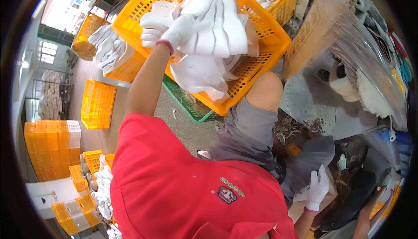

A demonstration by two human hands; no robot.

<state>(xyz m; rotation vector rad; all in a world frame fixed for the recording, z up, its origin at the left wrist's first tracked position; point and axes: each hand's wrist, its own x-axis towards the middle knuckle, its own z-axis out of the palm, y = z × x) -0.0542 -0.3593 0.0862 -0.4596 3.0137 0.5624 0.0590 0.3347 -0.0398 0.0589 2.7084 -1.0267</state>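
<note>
An orange plastic crate (272,43) in front of me is filled with white shoe soles (222,25), several stacked on edge in a row and others lying loose. My left hand (179,32), in a white knitted glove with a red cuff, reaches into the crate and is closed on the soles. Its fingertips are partly lost against the white pieces. Low on the right, my right hand (318,189), gloved the same way, has its fingers apart and holds nothing. It hovers beside a tan cardboard or paper surface (332,191) near my thigh.
Beneath the orange crate is a green crate (187,104). Another orange crate (283,4) with white soles stands beyond it. Left, on the floor, are a separate orange crate (99,104) and stacked crates (52,147). A machine with a grey metal plate (309,104) and hanging plastic sheeting crowds my right.
</note>
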